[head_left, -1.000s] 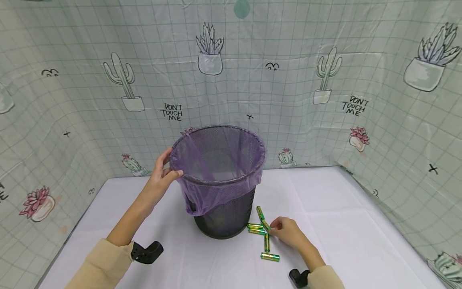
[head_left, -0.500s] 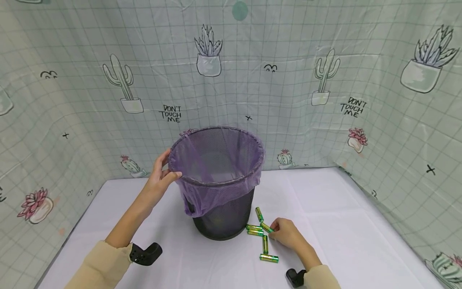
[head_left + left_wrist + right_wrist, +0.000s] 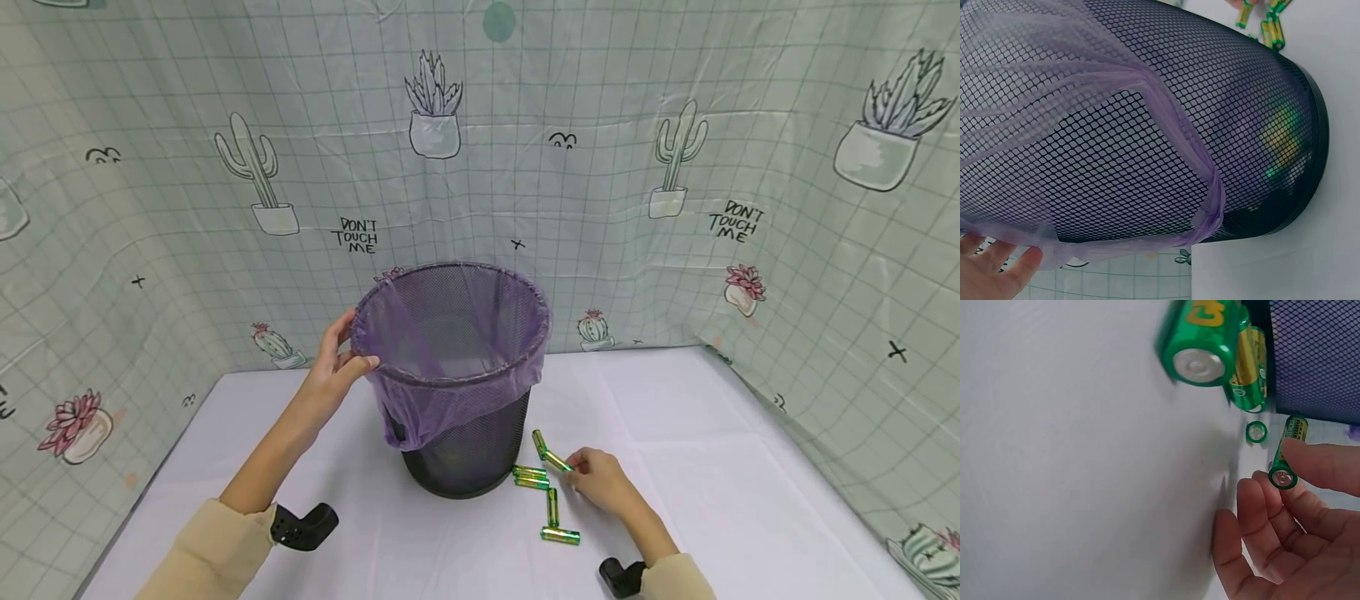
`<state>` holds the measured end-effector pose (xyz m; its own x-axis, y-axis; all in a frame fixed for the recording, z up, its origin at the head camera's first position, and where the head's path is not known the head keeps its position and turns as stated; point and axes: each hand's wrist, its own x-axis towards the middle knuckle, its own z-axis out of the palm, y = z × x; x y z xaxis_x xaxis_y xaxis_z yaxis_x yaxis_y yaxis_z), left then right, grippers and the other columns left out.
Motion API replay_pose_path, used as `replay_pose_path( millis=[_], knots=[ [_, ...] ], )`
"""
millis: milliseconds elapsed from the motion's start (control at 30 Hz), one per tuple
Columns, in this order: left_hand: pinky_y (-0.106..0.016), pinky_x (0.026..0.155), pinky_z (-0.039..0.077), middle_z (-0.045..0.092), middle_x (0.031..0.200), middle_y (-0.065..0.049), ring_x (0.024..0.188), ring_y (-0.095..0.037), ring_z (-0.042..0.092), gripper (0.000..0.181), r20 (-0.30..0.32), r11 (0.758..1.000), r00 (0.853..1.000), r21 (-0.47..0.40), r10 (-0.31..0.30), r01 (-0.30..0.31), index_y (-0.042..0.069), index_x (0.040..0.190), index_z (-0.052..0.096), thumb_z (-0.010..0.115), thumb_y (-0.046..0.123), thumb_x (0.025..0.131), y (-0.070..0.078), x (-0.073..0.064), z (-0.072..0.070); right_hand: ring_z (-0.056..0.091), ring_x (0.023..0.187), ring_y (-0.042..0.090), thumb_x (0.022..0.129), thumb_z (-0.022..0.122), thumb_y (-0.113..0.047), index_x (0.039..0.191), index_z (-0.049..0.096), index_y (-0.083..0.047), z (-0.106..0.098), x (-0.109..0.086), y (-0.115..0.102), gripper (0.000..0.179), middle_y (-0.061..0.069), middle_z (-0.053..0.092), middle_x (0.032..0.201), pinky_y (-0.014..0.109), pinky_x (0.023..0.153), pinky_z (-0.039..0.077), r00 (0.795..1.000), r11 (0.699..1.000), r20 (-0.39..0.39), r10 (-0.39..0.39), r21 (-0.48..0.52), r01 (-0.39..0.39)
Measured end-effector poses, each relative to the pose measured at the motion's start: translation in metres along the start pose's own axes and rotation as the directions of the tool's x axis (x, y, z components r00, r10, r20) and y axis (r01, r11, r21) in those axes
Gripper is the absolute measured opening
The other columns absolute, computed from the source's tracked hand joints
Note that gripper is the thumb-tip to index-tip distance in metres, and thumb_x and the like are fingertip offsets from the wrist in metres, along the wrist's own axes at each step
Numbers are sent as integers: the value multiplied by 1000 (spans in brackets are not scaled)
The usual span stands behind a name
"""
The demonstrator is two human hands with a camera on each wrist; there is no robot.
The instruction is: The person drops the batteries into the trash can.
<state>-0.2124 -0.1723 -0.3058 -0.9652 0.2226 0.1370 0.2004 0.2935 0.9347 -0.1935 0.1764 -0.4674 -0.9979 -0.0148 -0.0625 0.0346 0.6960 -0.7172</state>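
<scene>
A black mesh wastebasket [image 3: 468, 442] stands upright on the white tabletop, lined with a purple bag [image 3: 442, 408] folded over its rim. My left hand [image 3: 333, 371] holds the left side of that rim, thumb at the front and fingers farther back. In the left wrist view its fingertips [image 3: 1025, 262] touch the bag. To the right of the basket, my right hand [image 3: 600, 479] pinches one green-and-gold battery [image 3: 1288, 453] between thumb and fingers, just off the table. Several more batteries lie close by, including a pair [image 3: 531, 477] against the basket's base and one [image 3: 560, 535] nearest me.
Through the mesh, blurred green and yellow shapes [image 3: 1282, 140] show inside the basket's bottom. Behind the table [image 3: 675, 467] hangs a pale grid-patterned curtain [image 3: 480, 192] with printed cacti, which also runs along both sides. Black devices [image 3: 306, 527] are strapped at both wrists.
My right hand has raised its battery slightly up and to the right, away from the pair by the basket. My left hand and the basket stay in place.
</scene>
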Motion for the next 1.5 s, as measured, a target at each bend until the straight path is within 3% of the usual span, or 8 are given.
replay_pose_path(
  millis=[567,800,1000,1233,1500],
  knots=[
    [-60,110,15,-1,155,-13,139,-38,21,77,-5,1000,1000,3,6,-6,19,150,-3,45,22,90,0,0,1,49,73,13,81,67,-10,94,64,2,-27,-6,-33,18,3,57,77,24,61,40,994,995,-75,-73,59,78],
    [-60,110,15,-1,155,-15,139,-39,21,77,-6,1000,1000,8,3,-3,18,150,-3,45,22,90,1,-1,0,53,76,14,84,64,-11,99,64,3,-43,-9,-53,20,6,61,82,24,61,42,984,988,-124,-131,72,140],
    [-59,110,15,-1,155,-14,139,-39,19,76,-3,1000,1000,0,2,-2,19,150,-3,45,21,90,0,-1,0,54,80,15,86,64,-15,104,64,2,-59,-15,-71,24,8,61,87,25,69,46,972,980,-164,-171,71,184],
    [-59,110,15,-1,155,-13,139,-39,19,76,-2,1000,1000,0,3,-3,19,150,-3,45,21,90,0,-1,0,53,82,15,87,64,-17,105,63,-1,-74,-21,-91,24,8,61,89,22,73,46,942,965,-249,-226,72,251],
    [-59,110,15,-1,155,-14,139,-39,20,76,-5,1000,1000,-3,5,-5,19,150,-2,45,21,90,1,-1,1,54,79,14,87,64,-15,105,63,-1,-84,-24,-111,23,8,60,87,20,74,45,881,937,-364,-303,52,344]
  ],
)
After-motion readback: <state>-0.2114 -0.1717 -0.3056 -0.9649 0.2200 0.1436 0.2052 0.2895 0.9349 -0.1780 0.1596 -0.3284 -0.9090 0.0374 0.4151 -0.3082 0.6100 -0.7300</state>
